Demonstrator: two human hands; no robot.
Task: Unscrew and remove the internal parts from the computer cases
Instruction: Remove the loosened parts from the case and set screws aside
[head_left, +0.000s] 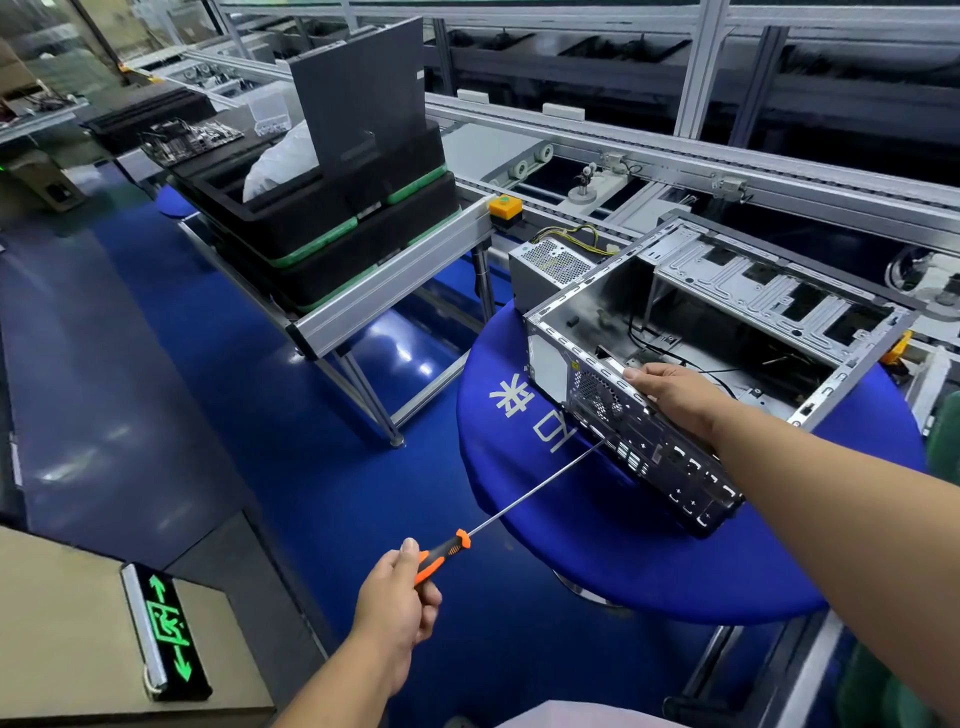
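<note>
Both hands were busy at the round blue table. The left hand (397, 597) gripped the orange-and-black handle of a long screwdriver (519, 506), fingers curled round it and thumb laid along the top, with the thin steel shaft angling up and to the right until its tip met the rear panel of the computer case (691, 332). The right hand (672, 395) rested on the top edge of that rear panel, fingers curved over the metal rim and holding the case there, forearm stretching in from the lower right.

That case lay on its side with the open face up, tilted toward the near edge of the blue table (597, 551), which bore white characters on its cloth. Inside showed bare silver sheet metal, a drive cage with cut-outs along the far side, and a few loose black cables. Behind its far left corner sat a grey power supply (550, 270) with a perforated grille and yellow and black wires trailing from it, touching or just beside the case; which one could not be told.

Further left, an aluminium-framed stand (395, 280) carried stacked black trays (332, 218) with green edges, a dark panel standing upright in them beside a white bag. A yellow push-button box (505, 208) sat at the stand's end near the conveyor line (675, 156). At lower left lay a green exit sign (169, 631) on a brown surface.
</note>
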